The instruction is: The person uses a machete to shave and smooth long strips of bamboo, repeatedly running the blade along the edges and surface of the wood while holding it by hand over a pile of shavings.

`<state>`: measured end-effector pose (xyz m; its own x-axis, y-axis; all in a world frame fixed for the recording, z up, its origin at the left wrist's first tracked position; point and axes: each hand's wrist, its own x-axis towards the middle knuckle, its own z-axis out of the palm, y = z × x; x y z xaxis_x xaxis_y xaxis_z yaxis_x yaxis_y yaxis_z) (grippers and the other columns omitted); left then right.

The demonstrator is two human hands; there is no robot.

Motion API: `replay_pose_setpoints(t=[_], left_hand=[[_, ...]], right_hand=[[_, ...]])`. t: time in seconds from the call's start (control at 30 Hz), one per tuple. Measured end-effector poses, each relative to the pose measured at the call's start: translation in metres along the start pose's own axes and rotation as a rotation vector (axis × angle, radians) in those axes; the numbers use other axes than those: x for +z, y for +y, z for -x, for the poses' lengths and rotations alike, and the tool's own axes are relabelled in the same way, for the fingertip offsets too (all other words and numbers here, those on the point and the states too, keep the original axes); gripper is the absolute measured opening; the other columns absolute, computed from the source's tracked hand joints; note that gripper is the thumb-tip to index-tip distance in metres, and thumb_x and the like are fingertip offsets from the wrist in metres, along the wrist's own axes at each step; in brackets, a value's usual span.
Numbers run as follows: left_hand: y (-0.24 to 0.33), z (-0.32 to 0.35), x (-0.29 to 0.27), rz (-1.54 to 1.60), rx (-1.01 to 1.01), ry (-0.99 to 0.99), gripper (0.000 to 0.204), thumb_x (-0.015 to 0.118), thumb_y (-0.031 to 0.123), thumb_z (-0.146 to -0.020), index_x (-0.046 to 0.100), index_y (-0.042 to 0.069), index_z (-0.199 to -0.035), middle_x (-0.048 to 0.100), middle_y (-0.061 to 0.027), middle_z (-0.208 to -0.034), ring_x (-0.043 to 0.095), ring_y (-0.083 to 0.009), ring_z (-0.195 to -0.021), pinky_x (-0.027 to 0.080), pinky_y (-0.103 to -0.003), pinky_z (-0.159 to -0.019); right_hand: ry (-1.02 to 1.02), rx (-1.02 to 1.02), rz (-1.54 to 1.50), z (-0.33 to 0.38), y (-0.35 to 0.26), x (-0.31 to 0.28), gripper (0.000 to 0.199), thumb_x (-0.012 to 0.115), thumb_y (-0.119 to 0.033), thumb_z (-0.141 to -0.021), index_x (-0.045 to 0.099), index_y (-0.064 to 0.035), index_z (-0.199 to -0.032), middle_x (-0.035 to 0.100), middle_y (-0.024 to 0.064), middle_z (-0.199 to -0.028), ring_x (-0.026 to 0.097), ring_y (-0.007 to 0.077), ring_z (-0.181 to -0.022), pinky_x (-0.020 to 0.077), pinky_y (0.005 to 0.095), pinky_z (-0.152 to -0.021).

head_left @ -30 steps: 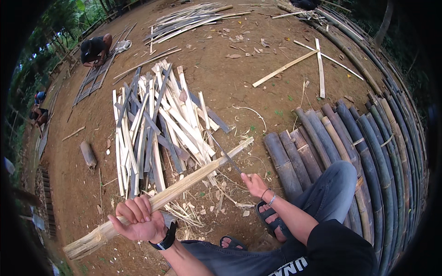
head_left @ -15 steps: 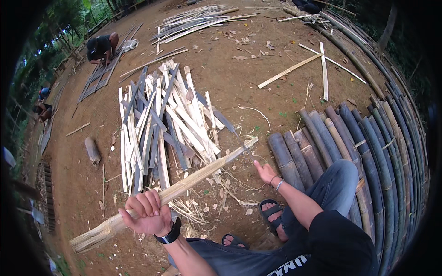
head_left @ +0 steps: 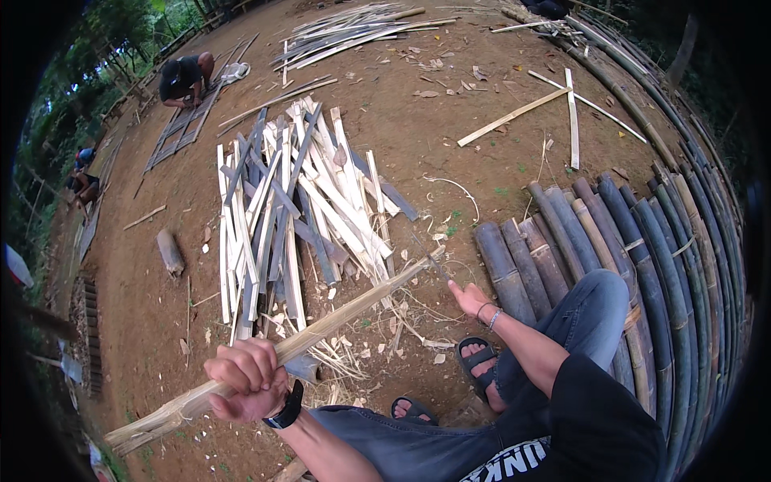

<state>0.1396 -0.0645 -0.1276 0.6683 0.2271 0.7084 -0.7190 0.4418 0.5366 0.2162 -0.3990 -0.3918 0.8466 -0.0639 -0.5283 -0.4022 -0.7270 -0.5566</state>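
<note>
A long split bamboo strip [head_left: 337, 320], pale on its inner face, slants across in front of me from lower left to the middle. My left hand [head_left: 247, 379] is closed around it toward its lower end, with a dark watch on the wrist. To the right, my right hand [head_left: 472, 300] is closed on a knife, its handle mostly hidden by the fingers. The thin dark blade of the knife [head_left: 434, 263] crosses the strip's far end, apparently touching it. Curled bamboo shavings [head_left: 341, 357] lie on the soil below the strip.
A heap of split bamboo strips [head_left: 301, 209] lies just ahead. Whole bamboo poles [head_left: 634, 241] are stacked along my right, beside my knee. A short log [head_left: 170, 252] lies at left. Farther off, a person [head_left: 183, 78] crouches over a bamboo frame [head_left: 178, 132]; another strip pile [head_left: 353, 36] lies behind.
My left hand and the bamboo strip have drawn slightly back toward the lower left. The right hand stays near the strip's far end with the knife. The whole view has shifted a little.
</note>
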Motion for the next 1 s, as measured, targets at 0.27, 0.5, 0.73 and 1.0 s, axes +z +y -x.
replay_pose_setpoints(t=[0.27,0.5,0.73,1.0], left_hand=[[0.001,-0.005,0.005,0.053,-0.040,-0.063,0.058,0.065,0.043,-0.086,0.033,0.014,-0.047,0.031,0.0062,-0.036,0.028,-0.0051,-0.028,0.024,-0.020,-0.031],[0.002,-0.003,-0.002,0.041,-0.046,-0.042,0.058,0.065,0.043,-0.085,0.032,0.015,-0.047,0.032,0.0060,-0.036,0.027,-0.0043,-0.027,0.022,-0.019,-0.030],[-0.002,-0.002,-0.019,0.005,-0.001,0.071,0.057,0.059,0.043,-0.090,0.030,0.017,-0.049,0.031,0.0058,-0.036,0.028,-0.0032,-0.028,0.022,-0.017,-0.030],[-0.001,0.000,-0.043,-0.067,-0.006,0.317,0.047,0.047,0.041,-0.096,0.031,0.016,-0.059,0.028,0.0044,-0.045,0.024,-0.0053,-0.035,0.021,-0.019,-0.037]], right_hand=[[-0.027,-0.107,0.016,0.018,0.007,0.005,0.086,0.036,-0.069,-0.090,0.059,0.0108,-0.065,0.058,0.0287,-0.062,0.065,0.0394,-0.068,0.0473,0.0497,-0.068],[-0.103,-0.217,-0.045,0.030,-0.003,0.007,0.085,0.040,-0.067,-0.089,0.049,0.0099,-0.056,0.052,0.0280,-0.055,0.059,0.0378,-0.058,0.0443,0.0516,-0.063],[0.059,0.049,-0.029,-0.052,0.033,0.015,0.090,0.039,-0.070,-0.087,0.063,0.0161,-0.082,0.060,0.0376,-0.077,0.065,0.0453,-0.080,0.0474,0.0516,-0.074],[0.148,-0.029,-0.131,-0.038,0.045,0.074,0.084,0.035,-0.068,-0.091,0.061,0.0098,-0.070,0.058,0.0298,-0.066,0.065,0.0402,-0.075,0.0461,0.0504,-0.071]])
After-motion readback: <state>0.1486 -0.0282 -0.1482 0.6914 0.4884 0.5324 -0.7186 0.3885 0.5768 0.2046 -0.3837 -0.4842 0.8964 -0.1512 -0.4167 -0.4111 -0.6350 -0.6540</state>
